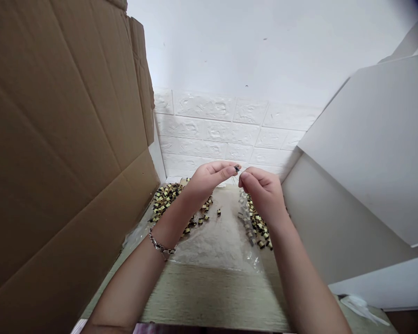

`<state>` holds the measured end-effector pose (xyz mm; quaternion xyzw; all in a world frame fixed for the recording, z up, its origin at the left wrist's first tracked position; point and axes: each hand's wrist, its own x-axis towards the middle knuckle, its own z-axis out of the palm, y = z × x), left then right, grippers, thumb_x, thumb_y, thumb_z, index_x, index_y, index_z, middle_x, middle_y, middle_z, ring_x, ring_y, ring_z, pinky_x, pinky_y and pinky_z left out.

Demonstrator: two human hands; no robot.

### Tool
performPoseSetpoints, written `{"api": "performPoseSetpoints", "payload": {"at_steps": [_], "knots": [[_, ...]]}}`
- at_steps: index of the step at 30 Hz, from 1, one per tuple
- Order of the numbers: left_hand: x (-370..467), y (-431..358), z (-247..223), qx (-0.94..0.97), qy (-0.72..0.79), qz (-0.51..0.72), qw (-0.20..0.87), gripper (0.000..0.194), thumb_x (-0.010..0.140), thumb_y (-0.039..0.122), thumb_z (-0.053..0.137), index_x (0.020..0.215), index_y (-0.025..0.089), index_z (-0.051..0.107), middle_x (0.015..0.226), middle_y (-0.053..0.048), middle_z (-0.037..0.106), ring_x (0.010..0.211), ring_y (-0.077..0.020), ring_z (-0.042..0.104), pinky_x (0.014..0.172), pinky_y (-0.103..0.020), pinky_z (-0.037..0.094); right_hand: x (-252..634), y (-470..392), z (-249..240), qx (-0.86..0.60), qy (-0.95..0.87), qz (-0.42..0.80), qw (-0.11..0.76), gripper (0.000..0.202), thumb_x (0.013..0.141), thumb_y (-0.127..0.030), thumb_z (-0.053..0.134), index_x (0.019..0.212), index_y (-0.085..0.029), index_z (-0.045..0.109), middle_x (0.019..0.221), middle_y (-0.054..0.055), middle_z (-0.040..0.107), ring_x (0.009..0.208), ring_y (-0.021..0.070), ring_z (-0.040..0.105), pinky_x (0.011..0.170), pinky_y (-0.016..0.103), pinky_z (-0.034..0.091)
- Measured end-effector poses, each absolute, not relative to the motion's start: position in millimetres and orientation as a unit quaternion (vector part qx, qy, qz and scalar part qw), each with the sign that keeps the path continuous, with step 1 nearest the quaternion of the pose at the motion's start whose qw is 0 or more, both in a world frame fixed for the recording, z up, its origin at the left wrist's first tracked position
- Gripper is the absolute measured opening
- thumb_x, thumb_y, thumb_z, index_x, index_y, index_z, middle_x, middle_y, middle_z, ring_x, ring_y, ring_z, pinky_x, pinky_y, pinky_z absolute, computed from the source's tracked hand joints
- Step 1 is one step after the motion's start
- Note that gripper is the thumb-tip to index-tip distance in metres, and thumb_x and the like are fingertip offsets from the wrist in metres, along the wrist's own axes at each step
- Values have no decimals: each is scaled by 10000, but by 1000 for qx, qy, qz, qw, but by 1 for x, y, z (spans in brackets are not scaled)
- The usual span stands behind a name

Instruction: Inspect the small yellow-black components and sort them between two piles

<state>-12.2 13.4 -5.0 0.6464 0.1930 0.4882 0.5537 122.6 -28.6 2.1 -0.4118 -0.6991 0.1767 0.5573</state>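
Observation:
My left hand (214,177), with a chain bracelet at the wrist, is closed in a pinch. Between its thumb and fingers shows the dark end of a small coil component (237,169), with thin wires below it. My right hand (262,184) is closed close beside it, thumb pressed on curled fingers. Whatever those fingers hold is too small or hidden to make out. Both hands are raised over a clear plastic bag (219,250) lying on the table. Partly behind my left forearm lies a pile of yellow-and-black coils (167,197); another pile (259,225) sits under my right hand.
A single loose coil (218,212) lies between the two piles. A tall cardboard sheet (66,139) walls off the left, and white panels (362,153) stand on the right. Behind is a white brick-patterned wall (209,130). White plastic scrap (362,308) lies at lower right.

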Motion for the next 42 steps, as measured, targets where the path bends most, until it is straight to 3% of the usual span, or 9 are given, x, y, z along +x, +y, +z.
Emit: {"api": "performPoseSetpoints", "payload": {"at_steps": [7, 16, 22, 28, 42], "knots": [[-13, 19, -9, 652, 230, 453, 563, 318, 727, 363, 568, 969, 159, 599, 901, -39, 624, 859, -121, 532, 796, -263, 383, 122, -31, 2, -474, -682, 170, 531, 279, 784, -265, 423, 527, -160, 452, 445, -47, 361, 437, 64, 325, 450, 206, 255], [-13, 15, -5, 656, 228, 422, 583, 260, 729, 349, 558, 892, 153, 608, 861, -38, 616, 800, -118, 524, 721, -250, 387, 122, -36, 5, -515, -696, 23, 500, 292, 715, -177, 417, 461, -163, 272, 430, -54, 234, 428, 47, 234, 418, 196, 199], [-14, 14, -6, 658, 196, 391, 613, 205, 744, 365, 548, 830, 194, 623, 815, -4, 607, 747, -92, 508, 689, -230, 364, 125, -39, 6, -532, -707, -29, 465, 288, 698, -178, 410, 450, -161, 265, 418, -48, 214, 412, 48, 230, 421, 201, 190], [-14, 17, -8, 687, 184, 361, 603, 259, 760, 402, 513, 821, 173, 617, 828, -35, 613, 768, -117, 505, 698, -259, 358, 128, -36, 5, -550, -707, -131, 425, 274, 692, -208, 420, 467, -163, 270, 422, -42, 217, 414, 59, 184, 438, 230, 148], [-17, 19, -9, 704, 174, 348, 594, 267, 743, 387, 546, 856, 164, 639, 855, -53, 616, 802, -129, 502, 770, -287, 357, 133, -35, 7, -542, -719, -52, 431, 271, 701, -187, 423, 456, -159, 310, 428, -46, 232, 426, 54, 232, 420, 205, 184]]}}
